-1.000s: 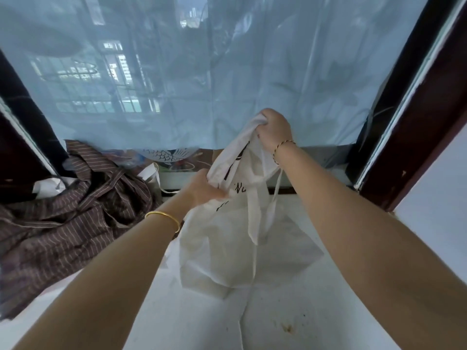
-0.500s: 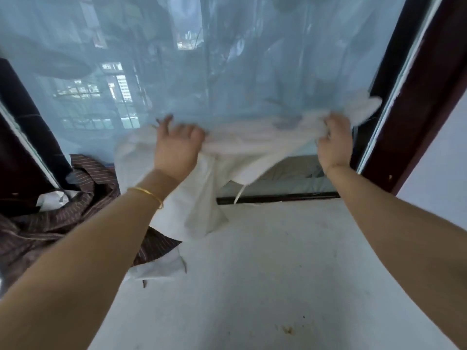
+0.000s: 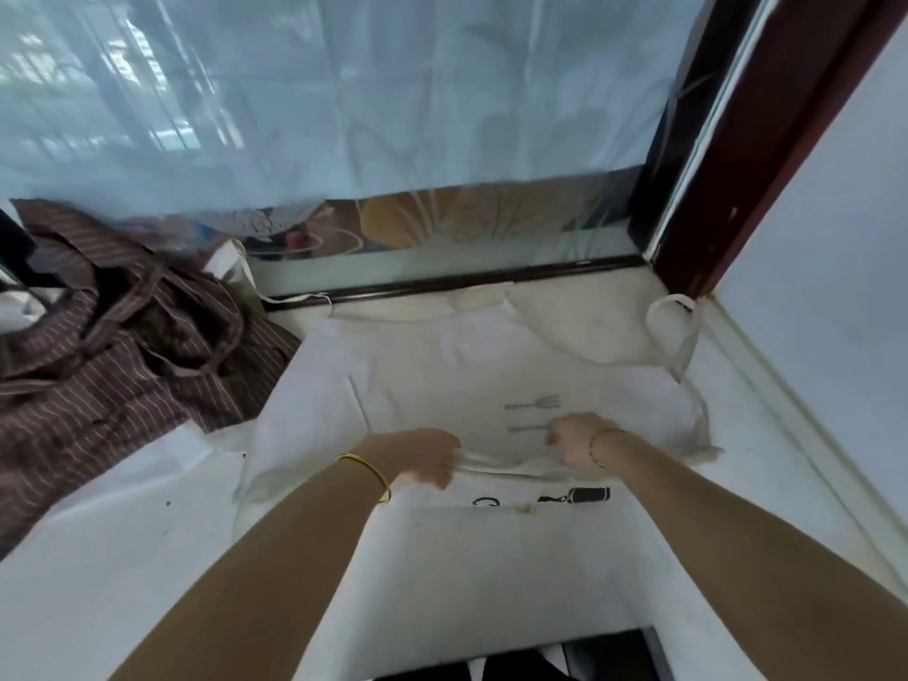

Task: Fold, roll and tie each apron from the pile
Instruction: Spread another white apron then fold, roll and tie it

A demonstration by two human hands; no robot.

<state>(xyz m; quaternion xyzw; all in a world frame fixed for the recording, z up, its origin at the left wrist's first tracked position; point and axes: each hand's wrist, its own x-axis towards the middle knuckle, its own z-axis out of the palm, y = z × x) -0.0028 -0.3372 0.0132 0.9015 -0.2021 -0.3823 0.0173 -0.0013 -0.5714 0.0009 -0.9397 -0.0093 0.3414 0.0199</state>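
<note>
Hemmed by a dark window sill (image 3: pixel 457 282) beyond, a pale wall (image 3: pixel 835 297) at right and brown striped aprons (image 3: pixel 113 366) at left, a cream cloth apron (image 3: pixel 442 366) printed with cutlery lies spread on the white counter (image 3: pixel 98 557), its folded near edge pinched in both grips, left hand (image 3: pixel 422 457) and right hand (image 3: pixel 577 439).

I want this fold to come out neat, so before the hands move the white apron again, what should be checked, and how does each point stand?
1. Left hand grips the white apron edge: ok.
2. Right hand grips the same edge: ok.
3. Apron lies spread on the ledge: ok.
4. Far edge smooth: not ok, it is bunched.
5. Strap loop tucked in: not ok, it lies out to the right.
6. Brown striped aprons clear of it: cannot tell.
</note>
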